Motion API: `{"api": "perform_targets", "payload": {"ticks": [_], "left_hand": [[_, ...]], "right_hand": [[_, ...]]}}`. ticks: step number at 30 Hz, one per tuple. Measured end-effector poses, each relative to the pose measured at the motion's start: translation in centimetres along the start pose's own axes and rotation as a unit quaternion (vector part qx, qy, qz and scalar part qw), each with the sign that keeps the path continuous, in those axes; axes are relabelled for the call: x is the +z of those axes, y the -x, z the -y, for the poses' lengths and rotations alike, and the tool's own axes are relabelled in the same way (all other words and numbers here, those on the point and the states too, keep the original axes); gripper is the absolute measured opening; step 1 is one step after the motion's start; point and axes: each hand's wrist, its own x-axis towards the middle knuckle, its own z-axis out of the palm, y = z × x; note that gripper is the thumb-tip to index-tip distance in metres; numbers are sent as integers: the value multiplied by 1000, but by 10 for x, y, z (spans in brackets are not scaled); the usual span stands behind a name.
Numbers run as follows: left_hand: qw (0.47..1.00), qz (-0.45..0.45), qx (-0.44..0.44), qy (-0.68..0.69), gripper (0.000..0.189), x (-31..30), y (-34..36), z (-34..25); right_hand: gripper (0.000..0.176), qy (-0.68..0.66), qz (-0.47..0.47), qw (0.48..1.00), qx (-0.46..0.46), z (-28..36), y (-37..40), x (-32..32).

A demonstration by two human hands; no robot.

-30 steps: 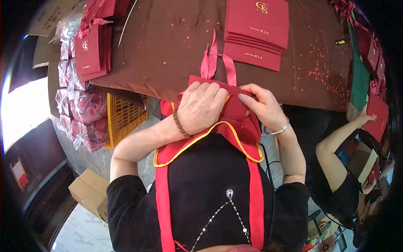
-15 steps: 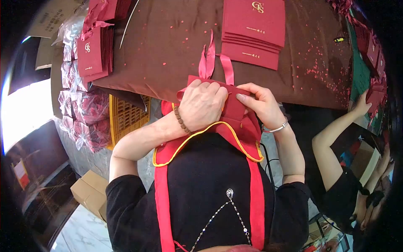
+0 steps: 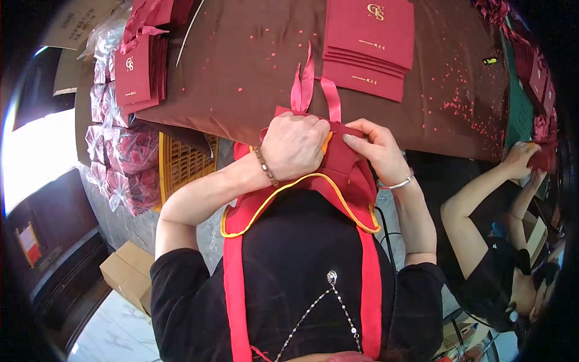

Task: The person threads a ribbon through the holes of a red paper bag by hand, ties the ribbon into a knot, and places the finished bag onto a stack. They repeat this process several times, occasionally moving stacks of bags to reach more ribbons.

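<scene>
The left hand [image 3: 295, 145] is closed, knuckles up, on a red bag [image 3: 341, 158], its fingertips hidden beneath it, with a bit of orange [image 3: 327, 143] showing at its edge. The right hand [image 3: 377, 148] pinches the same bag's right side, the thumb on top and the fingers extended along the far edge. The bag lies between and under the two hands, at the near edge of the brown surface [image 3: 259, 90], above the red apron [image 3: 238, 220] with yellow trim. Its pink ribbon [image 3: 330, 99] stretches beyond the hands onto the cloth. Farther out, ahead of the right hand, lies a fanned stack of red bags [image 3: 369, 36] with gold lettering; small red flecks [image 3: 458, 107] are scattered to the right of it. Well left of the left hand are more ribboned bags [image 3: 136, 75], plastic-wrapped packages [image 3: 126, 151] and a yellow crate [image 3: 187, 163]. Far to the right of the right hand, a co-worker's hand [image 3: 520, 160] touches another dark red item [image 3: 544, 157].
</scene>
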Motion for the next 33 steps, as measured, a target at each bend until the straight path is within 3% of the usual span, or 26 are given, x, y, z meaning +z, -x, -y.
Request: {"api": "perform_targets", "payload": {"ticks": [6,11,16,20,23,26,33], "left_hand": [[1000,-4,-5,5,11,1,-1,-1],[999,-12,19,-39,9,4,-2,-5],[989,-51,67,-121,9,9,-3,-11],[997,-48,43,-49,10,10,-3,-10],[999,32,-6,15,12,4,-6,-4],[998,-15,48,-47,10,4,-3,-9],[990,-67,85,-95,7,16,-3,-10]], "right_hand": [[18,-1,13,998,55,4,1,-3],[19,34,-1,999,-22,-5,0,-2],[16,10,-9,1000,-10,-3,3,-1],[15,8,-10,1000,5,-2,7,-2],[16,28,-9,1000,-8,-8,7,-1],[17,71,-23,995,-58,-13,6,0],[17,67,-21,997,-29,-8,10,-2]]}}
